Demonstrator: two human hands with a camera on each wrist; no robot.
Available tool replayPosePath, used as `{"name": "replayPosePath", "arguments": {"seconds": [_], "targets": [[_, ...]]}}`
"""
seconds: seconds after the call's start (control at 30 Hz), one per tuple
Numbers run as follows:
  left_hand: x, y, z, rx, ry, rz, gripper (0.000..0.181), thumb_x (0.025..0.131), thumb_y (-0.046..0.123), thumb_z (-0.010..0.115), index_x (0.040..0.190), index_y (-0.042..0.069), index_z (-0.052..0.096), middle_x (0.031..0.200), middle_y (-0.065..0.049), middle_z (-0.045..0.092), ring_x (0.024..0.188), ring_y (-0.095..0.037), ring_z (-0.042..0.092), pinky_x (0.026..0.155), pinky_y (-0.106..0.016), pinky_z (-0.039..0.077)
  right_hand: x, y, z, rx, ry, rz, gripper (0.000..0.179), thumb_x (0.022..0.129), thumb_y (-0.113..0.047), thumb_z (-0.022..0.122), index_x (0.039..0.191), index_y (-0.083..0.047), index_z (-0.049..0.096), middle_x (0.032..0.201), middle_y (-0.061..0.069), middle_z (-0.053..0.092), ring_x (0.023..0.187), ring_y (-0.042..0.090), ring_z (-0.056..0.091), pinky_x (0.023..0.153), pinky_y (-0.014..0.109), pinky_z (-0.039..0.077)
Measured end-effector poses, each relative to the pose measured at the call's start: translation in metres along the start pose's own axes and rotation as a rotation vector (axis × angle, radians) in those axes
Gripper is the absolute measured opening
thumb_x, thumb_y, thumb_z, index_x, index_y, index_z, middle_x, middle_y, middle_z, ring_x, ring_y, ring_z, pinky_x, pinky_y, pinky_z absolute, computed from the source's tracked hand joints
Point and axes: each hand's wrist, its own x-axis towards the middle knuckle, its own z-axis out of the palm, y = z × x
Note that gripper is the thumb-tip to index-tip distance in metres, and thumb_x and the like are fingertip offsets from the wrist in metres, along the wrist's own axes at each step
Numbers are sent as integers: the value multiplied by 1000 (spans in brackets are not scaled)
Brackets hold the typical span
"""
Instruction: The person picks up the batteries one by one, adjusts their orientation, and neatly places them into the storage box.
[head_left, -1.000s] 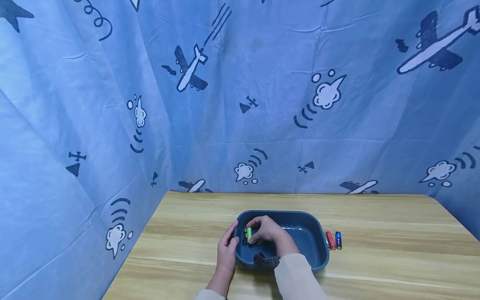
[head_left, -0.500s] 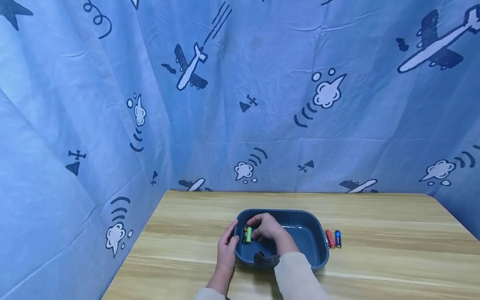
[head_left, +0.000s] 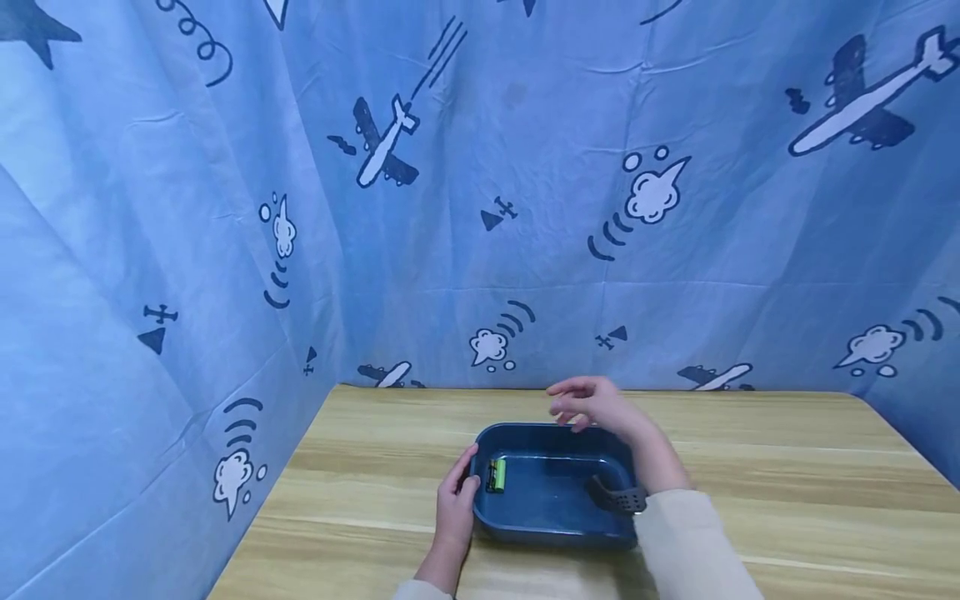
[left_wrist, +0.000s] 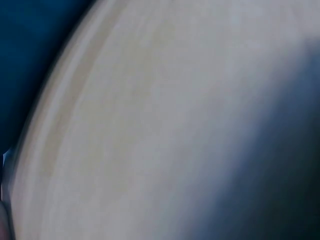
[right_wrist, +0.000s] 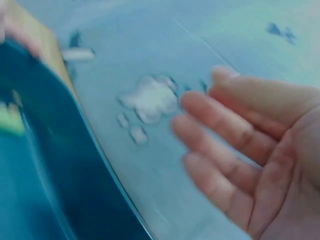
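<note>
The dark-blue oblong tub (head_left: pixel 547 530) is partly hidden by the right forearm (head_left: pixel 660 457); the right-wrist view's green cylindrical battery (right_wrist: pixel 10 121) is blurred.

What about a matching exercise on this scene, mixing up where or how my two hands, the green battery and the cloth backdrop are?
Column one:
1. left hand
2. right hand
3. green battery
4. cloth backdrop

Column two:
A. lying inside the bin
B. blue, printed with airplanes
C. against the bin's left end
D. in the air, holding nothing

Right pairs: 1-C, 2-D, 3-A, 4-B.
</note>
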Motion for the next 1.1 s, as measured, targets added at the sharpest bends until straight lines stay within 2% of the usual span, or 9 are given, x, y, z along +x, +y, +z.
{"name": "replayPosePath", "arguments": {"seconds": [0.13,0.17,0.3,0.4,0.53,0.6,0.77,0.97,1.1], "targets": [[1,-1,-2,10,4,-16,41,88,1,48,127,11,58,133,-3,52,129,-21,38,108,-37,26,-27,22,-47,-53,124,-16,41,91,-22,58,119,8,54,100,20,66,85,31,64,68,40,55],[1,-1,-2,11,6,-19,41,88,1,48,127,11,58,133,-3,52,129,-21,38,108,-38,26,-34,31,-57,-80,146,0,42,91,-22,58,121,8,53,102,20,65,86,30,64,68,39,55],[-7,17,-2,11,-3,-23,41,87,-2,47,126,3,57,132,-10,52,129,-27,39,107,-38,27,-62,67,-80,-184,166,110,50,91,-28,58,125,7,50,112,21,62,94,28,61,72,40,53],[-9,25,-2,-3,-13,-22,40,87,-4,46,126,-2,55,131,-14,52,128,-30,39,107,-41,27,-78,85,-86,-217,159,160,53,89,-29,60,126,7,50,116,22,59,97,25,60,74,40,52],[-4,7,-1,-10,-11,-31,41,88,-2,46,127,4,56,133,-10,51,130,-27,37,107,-42,26,-88,100,-91,-260,174,170,52,88,-28,61,126,7,50,122,27,53,97,23,58,74,37,51],[-3,1,-1,-7,-7,-34,41,88,-1,47,127,7,56,134,-8,51,130,-25,37,108,-41,26,-90,105,-92,-299,187,182,55,87,-31,62,127,5,50,125,27,51,102,29,56,80,41,50],[-2,-3,-1,4,-8,-38,41,88,2,47,128,10,57,134,-6,50,130,-24,37,108,-42,25,-96,114,-94,-353,183,211,60,87,-36,61,130,4,48,129,29,47,116,46,44,90,58,39],[-1,-1,-1,12,-16,-59,41,89,4,46,128,12,57,135,-3,50,131,-23,36,108,-43,25,-102,125,-93,-364,160,154,60,85,-30,65,128,7,48,126,27,51,116,45,46,93,56,39],[0,1,0,12,-23,-53,41,89,4,45,129,11,56,135,-4,49,131,-24,36,108,-42,25,-106,131,-90,-365,154,139,68,79,-30,71,130,7,47,132,29,44,122,49,35,95,63,30]]}}
